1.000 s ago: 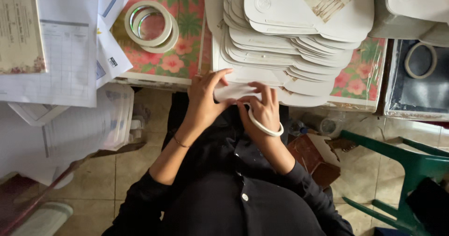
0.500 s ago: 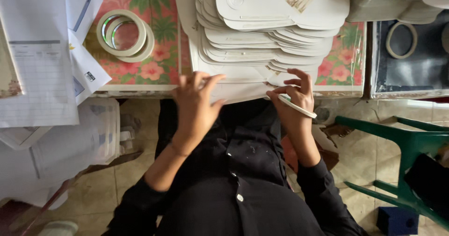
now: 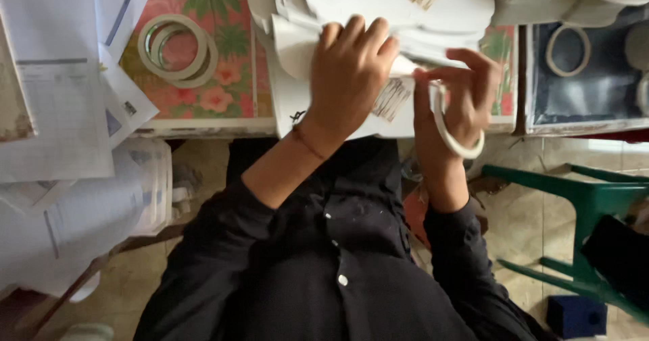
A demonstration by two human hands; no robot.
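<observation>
- Gripping the near edge of a white card cutout [image 3: 297,91], the left hand [image 3: 351,64] lies palm-down with its fingers curled over the sheet, pressing it against the fanned stack of white cutouts [image 3: 405,3] just beyond the knuckles.
- Beside that grip, the right hand [image 3: 460,104] pinches a thin strip of tape between thumb and fingertips [image 3: 422,77], right at the card's edge; a roll of white tape [image 3: 454,133] hangs ringed around the same hand, below the pinch.
- Card and strip meet between the two hands, touching the table edge [image 3: 203,128] over the person's lap.
- To do this well, in my judgement, the left hand should keep the card flat and steady while the right draws the strip taut and straight along the edge, so it does not wrinkle or stick to the fingers.
- Away from the grip on the left-hand side, two more tape rolls [image 3: 177,49] rest on the floral tablecloth [image 3: 230,77], near loose papers [image 3: 61,111]; on the far side of the right hand stands a green plastic chair [image 3: 595,206].
- Compared with half a second ago, the left hand has moved up onto the card and closed on it, where it had lain spread at the card's lower edge; the right hand has swung in to meet the card, and the stack now sits closer in view.
</observation>
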